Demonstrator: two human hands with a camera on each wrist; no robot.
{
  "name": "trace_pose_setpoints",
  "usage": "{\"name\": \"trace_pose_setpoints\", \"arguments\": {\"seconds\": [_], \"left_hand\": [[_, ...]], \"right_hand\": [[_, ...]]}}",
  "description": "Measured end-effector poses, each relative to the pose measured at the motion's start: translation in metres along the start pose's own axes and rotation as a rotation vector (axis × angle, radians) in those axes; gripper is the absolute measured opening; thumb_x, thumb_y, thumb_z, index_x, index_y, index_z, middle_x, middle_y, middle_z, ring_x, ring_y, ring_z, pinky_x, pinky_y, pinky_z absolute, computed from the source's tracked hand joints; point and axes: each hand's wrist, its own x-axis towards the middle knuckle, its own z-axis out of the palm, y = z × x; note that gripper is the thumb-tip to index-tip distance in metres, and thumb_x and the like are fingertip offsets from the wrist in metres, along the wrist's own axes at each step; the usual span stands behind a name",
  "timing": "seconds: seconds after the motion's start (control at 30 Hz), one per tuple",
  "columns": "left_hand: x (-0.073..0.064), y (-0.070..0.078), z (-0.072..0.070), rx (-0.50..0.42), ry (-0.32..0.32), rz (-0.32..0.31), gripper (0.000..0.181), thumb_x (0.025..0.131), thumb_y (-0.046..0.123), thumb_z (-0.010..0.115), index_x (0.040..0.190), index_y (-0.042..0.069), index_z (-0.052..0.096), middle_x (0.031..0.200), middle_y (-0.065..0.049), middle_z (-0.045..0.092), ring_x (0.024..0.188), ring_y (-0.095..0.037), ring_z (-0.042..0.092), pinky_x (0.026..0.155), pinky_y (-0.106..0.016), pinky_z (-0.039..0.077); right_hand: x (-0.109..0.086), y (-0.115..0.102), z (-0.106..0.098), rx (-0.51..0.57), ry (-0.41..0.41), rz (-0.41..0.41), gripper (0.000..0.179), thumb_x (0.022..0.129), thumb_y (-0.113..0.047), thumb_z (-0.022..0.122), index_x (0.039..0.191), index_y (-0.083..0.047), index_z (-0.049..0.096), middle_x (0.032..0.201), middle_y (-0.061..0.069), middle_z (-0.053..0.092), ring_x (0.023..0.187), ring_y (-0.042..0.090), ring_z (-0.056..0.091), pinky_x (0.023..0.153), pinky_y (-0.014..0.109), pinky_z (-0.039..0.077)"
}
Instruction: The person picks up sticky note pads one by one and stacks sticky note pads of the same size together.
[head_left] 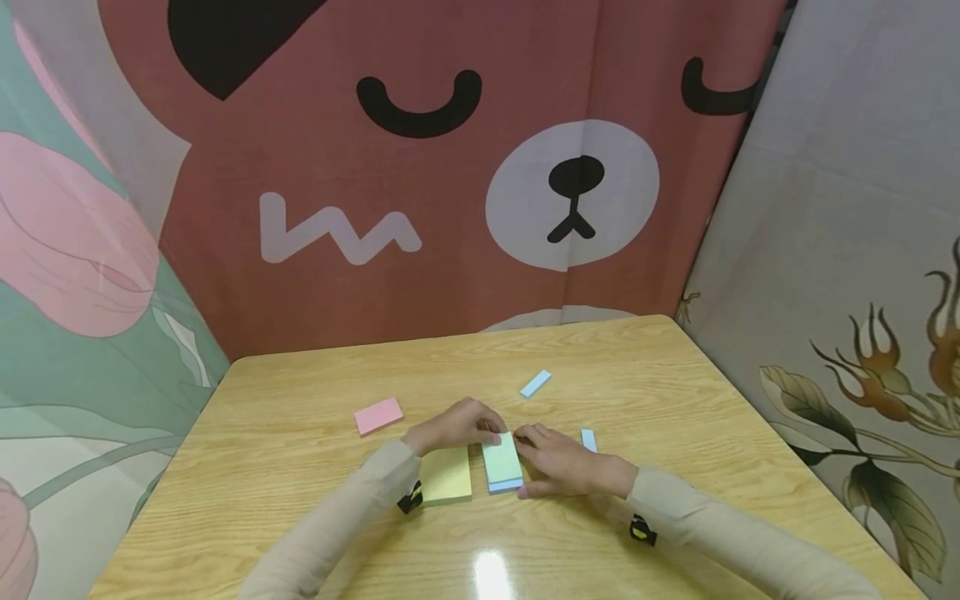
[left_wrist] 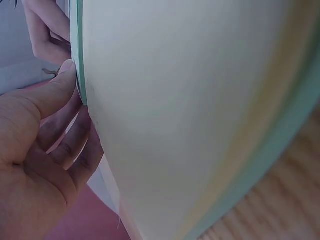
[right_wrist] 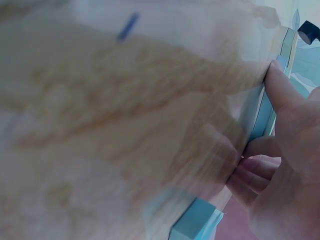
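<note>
A light green sticky note pad [head_left: 500,457] lies on top of a blue sticky note pad [head_left: 506,485] of similar width, with the blue edge showing at the near end. My left hand [head_left: 459,423] pinches the green pad's far left corner, thumb at its edge. On the other side, my right hand [head_left: 558,461] touches the stack's right side, its thumb by the near right corner and its fingers farther up. In the right wrist view, the thumb and index fingertips meet the blue pad's side [right_wrist: 261,117]. Beneath my left wrist sits a larger yellow sticky note pad [head_left: 447,477].
A pink pad [head_left: 378,416] lies to the left. One narrow light blue pad [head_left: 536,384] is farther back on the wooden table [head_left: 300,433]; another narrow blue pad [head_left: 588,439] lies just beyond my right wrist. Printed curtains [head_left: 450,300] hang behind the table and at its sides.
</note>
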Motion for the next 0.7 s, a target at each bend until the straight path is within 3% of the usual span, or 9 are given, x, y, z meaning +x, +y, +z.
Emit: {"name": "trace_pose_setpoints", "arguments": {"seconds": [0.53,0.7], "left_hand": [[-0.0019,0.0045,0.0035,0.015,-0.026,0.002,0.017,0.092,0.006,0.070,0.107,0.000,0.074,0.105,-0.009,0.073,0.086,-0.005,0.066,0.078,-0.017,0.051],[-0.0023,0.0046,0.0047,0.028,-0.019,0.016,0.018,0.092,0.007,0.070,0.108,0.000,0.074,0.105,-0.008,0.073,0.087,-0.005,0.067,0.078,-0.016,0.051]], "right_hand": [[-0.0015,-0.0035,-0.0026,-0.034,0.004,-0.009,0.082,0.097,-0.053,0.055,0.146,0.010,0.036,0.145,0.018,0.038,0.130,0.027,0.040,0.109,0.040,0.037],[-0.0021,-0.0043,-0.0006,-0.098,-0.010,-0.016,0.080,0.100,-0.054,0.049,0.146,0.010,0.038,0.146,0.019,0.039,0.130,0.027,0.041,0.108,0.039,0.039]]}}
